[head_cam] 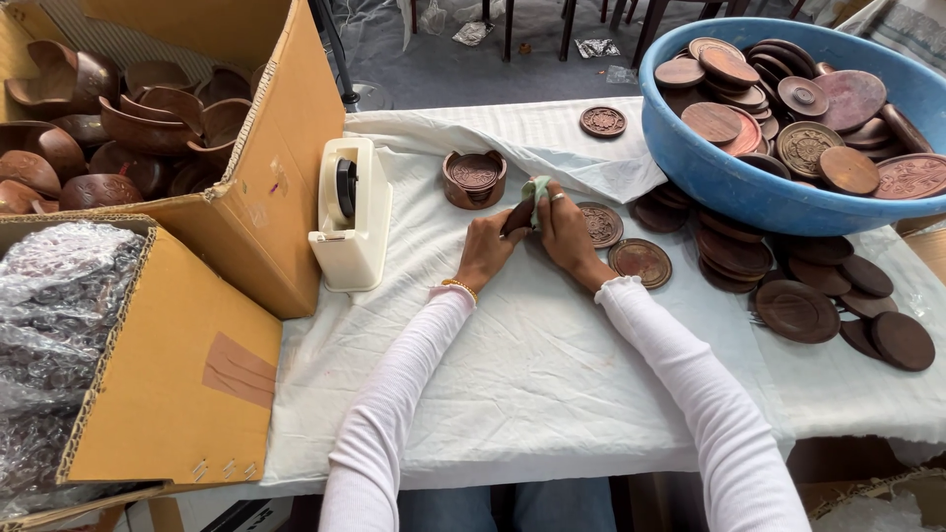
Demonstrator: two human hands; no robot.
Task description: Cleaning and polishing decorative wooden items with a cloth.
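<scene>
My left hand (488, 244) grips a round brown wooden coaster (518, 214) by its edge, tilted up off the white cloth. My right hand (564, 229), with a ring on one finger, presses a small pale green cloth (536, 191) against that coaster. Just behind the hands stands a round wooden coaster holder (474, 178) with a carved coaster in it. Two carved coasters (600, 224) (640, 262) lie flat to the right of my right hand.
A cream tape dispenser (351, 215) stands to the left. A blue tub (749, 182) full of wooden discs sits at the right, with more discs (796, 309) piled beside it. Cardboard boxes (281, 187) of wooden bowls and bubble wrap (54, 325) fill the left side.
</scene>
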